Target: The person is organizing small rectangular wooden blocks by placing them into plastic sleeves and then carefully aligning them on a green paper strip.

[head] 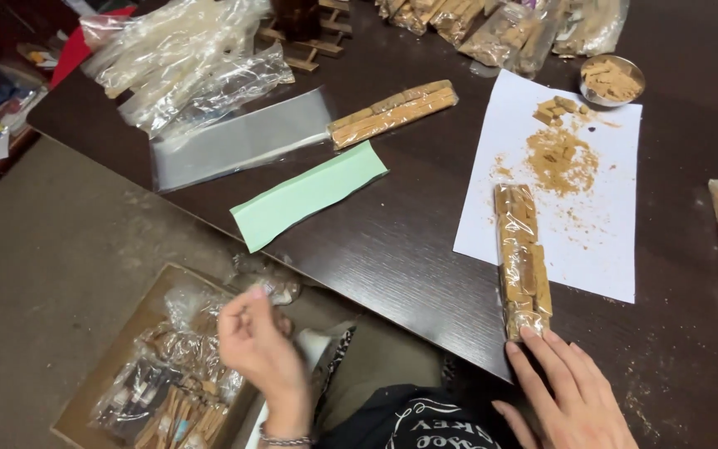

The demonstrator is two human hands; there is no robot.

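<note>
My right hand (571, 395) lies flat on the dark table (409, 241), fingers spread wide, gripping nothing. My fingertips (532, 334) just touch the near end of the long clear packet of brown sticks (522, 259), so it stays put. Most of that packet rests on the white paper (600, 241), below the pile of brown crumbs (560, 158); the paper catches the mess. My left hand (261, 345) is off the paper, past the table edge, above a cardboard box of packets (155, 378) on the floor. It looks curled, but it is blurry, so I cannot tell if it holds something. A green card (309, 195) lies left of the paper.
</note>
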